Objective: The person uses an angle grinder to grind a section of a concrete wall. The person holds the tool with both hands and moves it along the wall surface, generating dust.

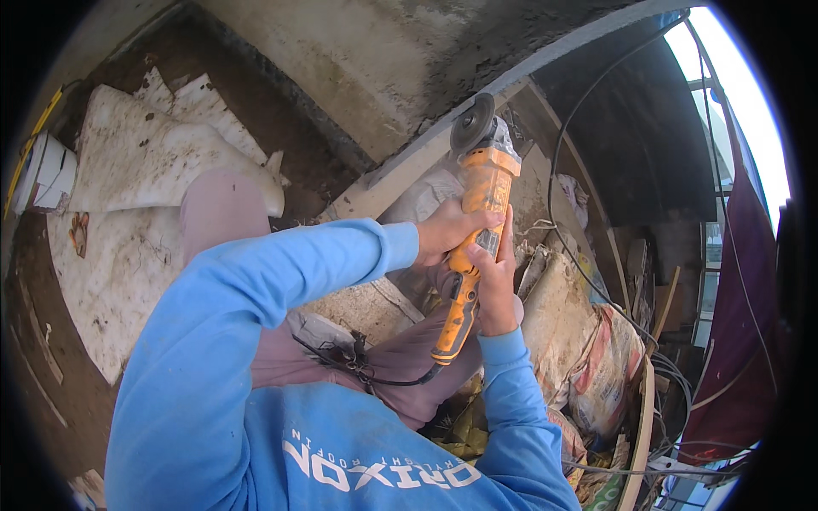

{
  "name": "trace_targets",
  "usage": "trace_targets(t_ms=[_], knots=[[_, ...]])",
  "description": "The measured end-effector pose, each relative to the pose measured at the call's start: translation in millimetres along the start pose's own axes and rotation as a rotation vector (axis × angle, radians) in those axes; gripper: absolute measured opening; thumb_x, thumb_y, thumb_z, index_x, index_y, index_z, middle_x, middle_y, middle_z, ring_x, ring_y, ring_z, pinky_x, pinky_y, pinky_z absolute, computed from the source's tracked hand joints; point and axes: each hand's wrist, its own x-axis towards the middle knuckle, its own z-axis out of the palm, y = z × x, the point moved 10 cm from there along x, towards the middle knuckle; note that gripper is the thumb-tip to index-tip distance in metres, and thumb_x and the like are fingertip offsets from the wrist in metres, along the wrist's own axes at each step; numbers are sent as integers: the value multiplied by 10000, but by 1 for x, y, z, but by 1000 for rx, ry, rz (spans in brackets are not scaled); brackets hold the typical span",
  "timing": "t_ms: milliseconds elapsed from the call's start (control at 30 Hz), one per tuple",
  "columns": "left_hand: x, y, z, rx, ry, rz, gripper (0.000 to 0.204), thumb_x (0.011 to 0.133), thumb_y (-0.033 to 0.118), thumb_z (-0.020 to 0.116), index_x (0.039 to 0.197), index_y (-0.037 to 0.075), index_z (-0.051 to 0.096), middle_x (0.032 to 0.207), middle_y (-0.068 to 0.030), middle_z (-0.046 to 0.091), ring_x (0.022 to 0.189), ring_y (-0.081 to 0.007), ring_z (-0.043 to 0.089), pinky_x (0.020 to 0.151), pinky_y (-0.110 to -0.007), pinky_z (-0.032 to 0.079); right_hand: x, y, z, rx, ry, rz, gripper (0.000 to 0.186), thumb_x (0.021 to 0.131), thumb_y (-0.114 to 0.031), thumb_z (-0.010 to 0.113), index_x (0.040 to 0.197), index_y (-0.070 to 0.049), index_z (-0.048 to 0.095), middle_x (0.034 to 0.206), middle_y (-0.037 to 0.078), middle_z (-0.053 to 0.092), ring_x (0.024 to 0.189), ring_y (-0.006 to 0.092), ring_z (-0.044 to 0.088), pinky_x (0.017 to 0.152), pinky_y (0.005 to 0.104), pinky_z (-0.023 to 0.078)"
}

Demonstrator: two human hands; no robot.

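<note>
- Left hand [445, 233], curled firmly, clasps the scuffed orange grinder [487, 180]!
- Right hand [497, 285], just beside it, half-closed, also holds that grimy casing.
- Beyond both hands, the round, dark disc [472, 124].

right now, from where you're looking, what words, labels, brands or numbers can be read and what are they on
Blue shirt: white lettering, one large line and one smaller; partly readable, but I won't copy it out.
Orange angle grinder: any markings are too small or blurred to read.
Printed sack at the right: reddish print, too blurred to read.
</note>
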Motion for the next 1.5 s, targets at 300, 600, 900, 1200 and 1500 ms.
trace_targets(t_ms=[300, 600, 900, 1200, 1500], knots=[[7, 5, 4, 10, -31, 57, 616, 958, 425, 737, 1364, 4, 544, 1179, -133, 686, 1005, -199, 717, 818, -372, 634, 4, 0, -5, 21, 10, 1, 1023, 872, -120, 718, 1700, -44, 124, 1518, 178, 481, 1311, 247, 580, 1077, 381, 515], [-1, 3, 3, -22, 0, 18, 624, 937, 379, 758, 1368, -8, 526, 1186, -139, 643, 1077, -202, 687, 852, -369, 623, -1, -2, 2, 20, -17, 42, 1042, 875, -138, 731, 1700, -38, 104, 1520, 175, 481, 1332, 246, 565, 1085, 375, 506], [-3, -21, -10, -2, 41, -48, 620, 957, 410, 745, 1388, 21, 528, 1166, -124, 659, 1020, -189, 703, 818, -362, 625, -5, 16, -1, -10, -8, 7, 1012, 889, -148, 678, 1707, -78, 87, 1460, 186, 531, 1189, 253, 654, 957, 361, 585], [0, -36, -19, 16, 37, -73, 620, 961, 398, 738, 1400, 17, 523, 1191, -127, 652, 1062, -205, 699, 854, -381, 624, -10, 27, -5, -50, -11, 59, 1023, 889, -163, 689, 1709, -79, 84, 1474, 175, 519, 1230, 255, 634, 980, 373, 579], [-7, -32, -16, -49, 41, -65, 603, 946, 362, 750, 1375, 6, 520, 1139, -126, 650, 1002, -208, 696, 810, -383, 616, -13, 21, 2, 5, -4, 84, 1032, 877, -85, 715, 1697, -15, 91, 1545, 178, 467, 1359, 243, 547, 1110, 369, 492]])
